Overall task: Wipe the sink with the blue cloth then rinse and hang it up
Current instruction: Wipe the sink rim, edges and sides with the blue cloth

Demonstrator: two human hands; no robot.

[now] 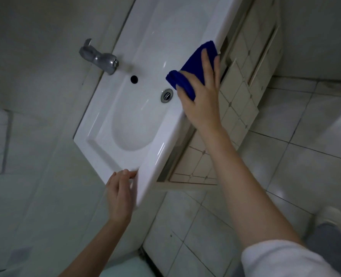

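The right hand (200,96) lies flat on the blue cloth (193,66); its fingers (205,62) are spread out over the cloth and press it down, so the hand holds the cloth under it and does not squeeze it in a fist; the cloth is folded and sits on the front rim of the white sink (125,108), at the edge nearest the cupboard (245,72); part of the cloth sticks out past the fingertips, and a rolled end pokes out beside the thumb, toward the bowl.

Just beside that hand, on the bowl side, is the round metal drain (167,95); a bit farther from the hand is a small dark hole (134,79) in the bowl wall; past that, on the far rim, is the grey tap (99,56), well apart from the cloth.

The left hand (119,194) rests on the near corner of the sink, well apart from the cloth; its fingers are curled over the rim and touch it; it holds nothing else.

Under the right arm you can see the tiled cupboard front and the pale floor tiles (285,166); a white sleeve (281,260) is pushed up on the right arm; a white shoe (329,216) shows on the floor, near the sleeve.
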